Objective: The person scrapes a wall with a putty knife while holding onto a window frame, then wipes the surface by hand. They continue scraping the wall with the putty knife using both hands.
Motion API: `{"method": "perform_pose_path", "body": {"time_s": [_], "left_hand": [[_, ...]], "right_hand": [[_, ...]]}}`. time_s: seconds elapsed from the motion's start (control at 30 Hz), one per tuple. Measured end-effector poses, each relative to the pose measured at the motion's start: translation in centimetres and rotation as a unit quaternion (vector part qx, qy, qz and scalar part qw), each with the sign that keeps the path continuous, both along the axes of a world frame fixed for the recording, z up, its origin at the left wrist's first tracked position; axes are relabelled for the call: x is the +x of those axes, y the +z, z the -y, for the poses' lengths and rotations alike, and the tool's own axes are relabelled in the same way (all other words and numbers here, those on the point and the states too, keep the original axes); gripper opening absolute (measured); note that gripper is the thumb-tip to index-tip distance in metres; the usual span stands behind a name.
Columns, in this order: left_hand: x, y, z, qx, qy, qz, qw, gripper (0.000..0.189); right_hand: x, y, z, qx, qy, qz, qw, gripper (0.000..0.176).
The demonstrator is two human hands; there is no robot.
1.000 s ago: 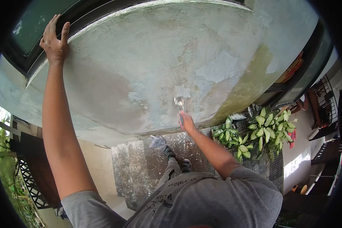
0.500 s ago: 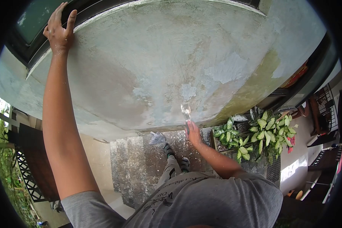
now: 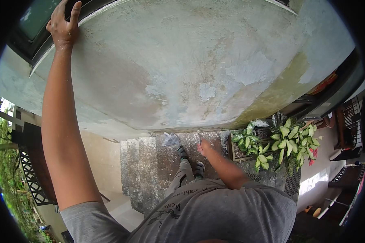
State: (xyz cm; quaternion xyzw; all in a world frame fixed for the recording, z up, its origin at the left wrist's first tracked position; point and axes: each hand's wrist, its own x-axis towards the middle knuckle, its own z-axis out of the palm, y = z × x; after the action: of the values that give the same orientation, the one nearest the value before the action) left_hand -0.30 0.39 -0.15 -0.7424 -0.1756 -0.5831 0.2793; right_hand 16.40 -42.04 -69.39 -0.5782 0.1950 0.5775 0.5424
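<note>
My left hand [image 3: 64, 25] rests with fingers spread on the dark window frame [image 3: 39, 52] at the upper left. My right hand [image 3: 204, 147] is closed around the handle of a scraper [image 3: 200, 137], low down by the foot of the wall. The scraper's blade is small and hard to make out from this angle. In front of me the wall [image 3: 182, 60] is pale grey-green, with patchy, flaking paint and an olive strip at the right.
Paint flakes cover the paved ground [image 3: 146, 170]. A crumpled pale sheet [image 3: 171, 139] lies by my foot [image 3: 182, 153]. Leafy potted plants [image 3: 286, 141] stand close to my right arm. Dark furniture [image 3: 346, 125] is farther right, and a dark lattice-sided structure [image 3: 38, 162] is at the left.
My right hand has drawn the scraper down and back from the wall face toward its base. My left hand stays on the window frame; the view has shifted slightly.
</note>
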Motion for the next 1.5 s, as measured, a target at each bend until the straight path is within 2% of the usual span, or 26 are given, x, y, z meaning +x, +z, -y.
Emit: {"method": "perform_pose_path", "body": {"time_s": [0.1,0.17,0.2,0.27,0.3,0.37,0.53,0.6,0.7,0.73,0.77,0.83,0.87,0.93,0.97,1.0,1.03,1.13,1.2,1.27,1.3,1.33,1.4,1.43,1.5], "left_hand": [[0.1,0.2,-0.2,0.006,-0.015,-0.003,1.000,0.062],[0.2,0.2,0.0,-0.001,-0.020,-0.003,1.000,0.060],[0.1,0.2,-0.1,0.005,-0.010,0.000,1.000,0.060],[-0.1,0.1,-0.1,0.020,0.001,0.004,1.000,0.059],[-0.1,0.1,-0.1,0.035,0.011,0.003,0.999,0.058],[-0.1,0.3,0.2,0.026,-0.006,0.004,1.000,0.058],[-0.4,0.4,-0.7,0.015,0.011,-0.005,1.000,0.060],[-0.1,0.4,-0.5,0.010,-0.010,0.003,1.000,0.062],[-0.1,0.3,0.1,0.006,0.007,0.009,1.000,0.065],[-0.2,0.2,0.1,0.006,0.030,0.013,0.999,0.066],[-0.4,0.1,-0.4,-0.003,0.031,0.009,0.999,0.069],[-0.4,0.2,-0.4,-0.009,0.019,0.013,1.000,0.069],[-0.4,0.2,-0.4,-0.013,0.010,0.017,1.000,0.070],[-0.4,-0.2,-1.1,-0.021,0.006,0.025,0.999,0.073],[-0.6,-0.1,-1.5,-0.026,0.002,0.025,0.999,0.076],[-0.6,-0.1,-1.4,-0.013,0.009,0.027,1.000,0.075],[-0.6,-0.1,-1.3,-0.021,0.002,0.028,0.999,0.075],[-0.6,-0.2,-1.5,-0.033,-0.009,0.028,0.999,0.075],[-0.7,0.0,-1.3,-0.030,-0.011,0.027,0.999,0.076],[-0.6,-0.1,-0.5,-0.002,0.033,0.018,0.999,0.068],[-0.6,-0.1,-1.2,-0.030,0.003,0.020,0.999,0.075],[-0.4,0.0,-0.9,-0.026,0.000,0.023,0.999,0.075],[-0.5,-0.1,-0.4,-0.031,0.013,0.025,0.999,0.075],[-0.6,-0.1,-0.3,-0.026,0.013,0.022,0.999,0.075],[-0.5,0.0,0.0,-0.027,0.020,0.027,0.999,0.074]], "right_hand": [[-2.8,0.1,4.2,0.007,-0.010,-0.062,0.998,0.029],[-3.0,-0.6,6.5,0.021,0.091,-0.075,0.993,0.028],[-2.6,0.4,6.9,0.019,0.089,-0.071,0.993,0.028],[-2.5,4.3,7.0,0.006,0.096,0.082,0.992,0.029],[-2.0,6.3,6.5,0.006,0.094,0.083,0.992,0.029],[0.3,10.4,4.8,0.136,0.053,0.224,0.964,0.032],[7.7,22.3,-0.2,0.267,-0.026,0.349,0.898,0.037],[10.5,24.1,-0.8,0.288,-0.046,0.363,0.885,0.036],[12.5,22.3,-0.7,0.289,-0.031,0.312,0.905,0.038],[12.5,19.5,0.1,0.224,-0.032,0.310,0.923,0.037],[12.5,15.9,1.0,0.157,-0.033,0.307,0.938,0.037],[11.6,4.0,4.3,0.034,-0.026,0.168,0.985,0.034],[10.5,-1.2,7.6,-0.021,0.066,0.215,0.974,0.033],[5.4,-0.8,12.2,-0.128,0.130,0.354,0.917,0.035],[3.3,-1.6,13.9,-0.158,0.149,0.368,0.904,0.036],[2.0,-1.8,15.6,-0.152,0.220,0.432,0.861,0.035],[1.2,-1.0,17.3,-0.148,0.287,0.488,0.811,0.036],[3.0,3.4,17.5,-0.099,0.345,0.504,0.786,0.035],[5.3,7.8,16.1,-0.072,0.298,0.574,0.760,0.029],[7.6,13.2,14.3,-0.040,0.242,0.617,0.748,0.026],[8.7,16.0,13.6,-0.017,0.218,0.634,0.742,0.025],[10.1,17.8,13.0,-0.017,0.213,0.637,0.740,0.025],[12.9,20.9,12.2,0.053,0.181,0.725,0.662,0.026],[13.4,23.5,11.7,0.055,0.180,0.730,0.657,0.026],[13.8,29.9,11.1,0.053,0.121,0.680,0.721,0.027]]}}
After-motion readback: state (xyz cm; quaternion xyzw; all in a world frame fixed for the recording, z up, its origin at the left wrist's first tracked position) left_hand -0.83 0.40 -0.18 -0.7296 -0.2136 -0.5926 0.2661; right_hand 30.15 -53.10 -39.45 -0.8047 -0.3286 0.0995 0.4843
